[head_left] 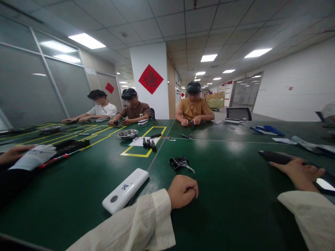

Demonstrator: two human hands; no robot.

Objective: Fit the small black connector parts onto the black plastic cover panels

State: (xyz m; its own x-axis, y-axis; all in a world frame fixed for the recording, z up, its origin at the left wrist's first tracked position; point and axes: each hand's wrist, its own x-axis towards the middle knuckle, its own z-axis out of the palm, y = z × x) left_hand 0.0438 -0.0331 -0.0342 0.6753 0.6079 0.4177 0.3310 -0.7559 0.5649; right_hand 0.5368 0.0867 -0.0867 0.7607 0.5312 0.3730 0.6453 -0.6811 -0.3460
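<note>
My left hand (183, 191) rests on the green tabletop, curled into a loose fist, with nothing visible in it. Just beyond it lies a small cluster of black plastic parts (179, 162) with a pale strip sticking out. A white power-bank-like device (126, 191) marked 26 lies left of this hand, beside my forearm. At the right, my right hand (298, 172) is spread over a long, dark, flat object (277, 157), thumb and fingers apart. The object's kind is unclear, and my hand covers part of it. A white patch shows near its right end.
A metal bowl (127, 134), black cylindrical parts (149, 143) and pliers-like tool (187, 136) lie farther off. A co-worker's gloved hand (34, 156) is at left, by a red-handled tool (54, 160). Several people sit across the table. Blue-and-white items (267, 130) lie at right.
</note>
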